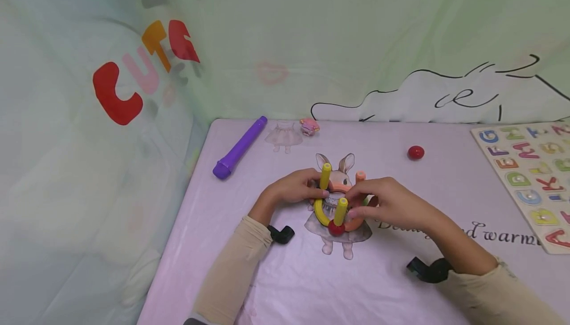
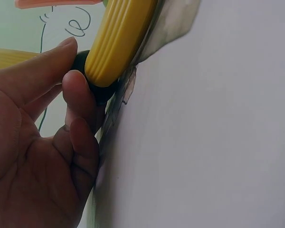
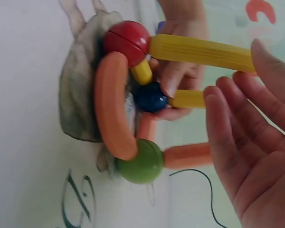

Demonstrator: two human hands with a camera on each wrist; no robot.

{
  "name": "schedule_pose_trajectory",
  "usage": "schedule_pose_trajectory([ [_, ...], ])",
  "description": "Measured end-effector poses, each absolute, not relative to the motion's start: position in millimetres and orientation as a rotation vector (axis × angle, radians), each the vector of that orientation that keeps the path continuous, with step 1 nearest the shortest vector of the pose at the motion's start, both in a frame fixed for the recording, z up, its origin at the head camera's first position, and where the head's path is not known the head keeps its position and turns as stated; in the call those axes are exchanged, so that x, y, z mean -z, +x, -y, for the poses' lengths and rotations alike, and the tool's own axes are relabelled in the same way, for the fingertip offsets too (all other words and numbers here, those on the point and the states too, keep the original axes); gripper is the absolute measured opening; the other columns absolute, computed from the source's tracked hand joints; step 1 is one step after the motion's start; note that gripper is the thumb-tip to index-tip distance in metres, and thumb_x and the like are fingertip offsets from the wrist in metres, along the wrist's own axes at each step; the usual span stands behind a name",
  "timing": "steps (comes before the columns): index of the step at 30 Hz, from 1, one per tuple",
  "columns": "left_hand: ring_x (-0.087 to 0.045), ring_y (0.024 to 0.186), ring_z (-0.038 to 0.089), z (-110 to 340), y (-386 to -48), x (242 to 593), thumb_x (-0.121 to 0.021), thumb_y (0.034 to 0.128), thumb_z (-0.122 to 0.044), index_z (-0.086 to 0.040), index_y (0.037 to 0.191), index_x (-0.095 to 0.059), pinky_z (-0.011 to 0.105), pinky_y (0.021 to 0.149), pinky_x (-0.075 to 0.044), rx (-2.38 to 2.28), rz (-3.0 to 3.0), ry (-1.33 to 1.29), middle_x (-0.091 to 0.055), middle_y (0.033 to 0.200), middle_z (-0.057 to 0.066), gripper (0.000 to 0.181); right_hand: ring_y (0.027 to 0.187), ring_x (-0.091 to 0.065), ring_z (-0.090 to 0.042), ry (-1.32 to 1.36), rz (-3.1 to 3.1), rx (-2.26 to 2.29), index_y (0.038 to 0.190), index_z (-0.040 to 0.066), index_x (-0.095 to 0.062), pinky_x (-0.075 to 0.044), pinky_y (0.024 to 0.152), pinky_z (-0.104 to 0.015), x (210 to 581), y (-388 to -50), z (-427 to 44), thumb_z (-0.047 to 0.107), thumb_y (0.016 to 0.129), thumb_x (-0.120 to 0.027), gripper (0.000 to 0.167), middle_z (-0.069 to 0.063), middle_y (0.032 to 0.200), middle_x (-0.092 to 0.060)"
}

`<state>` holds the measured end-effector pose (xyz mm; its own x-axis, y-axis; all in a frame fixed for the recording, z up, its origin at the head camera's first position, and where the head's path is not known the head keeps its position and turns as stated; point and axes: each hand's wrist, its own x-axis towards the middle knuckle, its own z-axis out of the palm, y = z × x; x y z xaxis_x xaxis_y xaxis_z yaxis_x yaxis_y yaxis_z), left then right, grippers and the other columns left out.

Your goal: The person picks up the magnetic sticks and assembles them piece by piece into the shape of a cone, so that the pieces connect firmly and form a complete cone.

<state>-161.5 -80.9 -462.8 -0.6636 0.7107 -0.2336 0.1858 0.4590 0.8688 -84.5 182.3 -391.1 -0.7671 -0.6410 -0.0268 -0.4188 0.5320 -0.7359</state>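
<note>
A ring of curved yellow and orange rods joined by coloured balls lies on the table, with straight rods standing up from it. My left hand [image 1: 296, 186] pinches the dark blue ball [image 3: 151, 97] between thumb and fingers, beside a yellow upright rod [image 1: 325, 175]. At the ring's near side is a red ball [image 1: 336, 228] bearing another yellow rod [image 1: 340, 211]. My right hand [image 1: 387, 201] hovers at the ring's right side, its fingers loosely extended near that rod's top. A green ball [image 3: 141, 161] carries an orange upright rod [image 3: 187, 156].
A loose red ball [image 1: 416, 152] lies at the back right. The purple microphone-shaped toy [image 1: 240, 147] is at the back left, and a small pink toy [image 1: 309, 126] sits by the back edge. An alphabet board [image 1: 512, 166] occupies the right side. Fabric hangs behind and at left.
</note>
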Motion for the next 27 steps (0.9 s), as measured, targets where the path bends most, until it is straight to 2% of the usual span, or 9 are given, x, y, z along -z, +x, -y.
schedule_pose_trajectory([
  [3, -0.061, 0.074, 0.010, 80, -161, 462, -0.070, 0.0976, -0.028, -0.017, 0.115, -0.071, 0.024, 0.074, -0.050, -1.161, -2.126, 0.741, -0.065, 0.100, 0.000, 0.021, 0.088, -0.065, -0.003, -0.916, -2.534, 1.120, 0.107, 0.025, -0.073, -0.058, 0.074, -0.026, 386, -85, -188, 0.026, 0.088, -0.082, 0.021, 0.014, 0.098, -0.073],
  [7, -0.061, 0.074, 0.010, 80, -161, 463, -0.070, 0.0980, -0.029, -0.017, 0.115, -0.070, 0.024, 0.074, -0.051, -1.155, -2.130, 0.749, -0.065, 0.100, 0.000, 0.020, 0.085, -0.064, -0.002, -0.968, -2.628, 1.181, 0.103, 0.022, -0.075, -0.058, 0.072, -0.026, 380, -86, -194, 0.016, 0.087, -0.082, 0.018, 0.017, 0.094, -0.071],
  [15, -0.061, 0.075, 0.009, 80, -162, 465, -0.070, 0.0982, -0.029, -0.018, 0.115, -0.070, 0.024, 0.073, -0.051, -1.139, -2.136, 0.734, -0.064, 0.099, 0.000, 0.020, 0.086, -0.063, -0.001, -0.936, -2.788, 1.263, 0.101, 0.016, -0.075, -0.055, 0.073, -0.020, 368, -90, -204, 0.004, 0.087, -0.079, 0.020, 0.010, 0.094, -0.073],
  [27, -0.061, 0.075, 0.011, 80, -161, 463, -0.071, 0.0976, -0.030, -0.017, 0.115, -0.070, 0.024, 0.073, -0.050, -1.151, -2.133, 0.721, -0.064, 0.099, 0.001, 0.021, 0.092, -0.059, 0.006, -0.754, -2.931, 1.236, 0.101, 0.017, -0.075, -0.052, 0.076, -0.013, 370, -93, -210, 0.010, 0.091, -0.077, 0.012, 0.005, 0.094, -0.074],
])
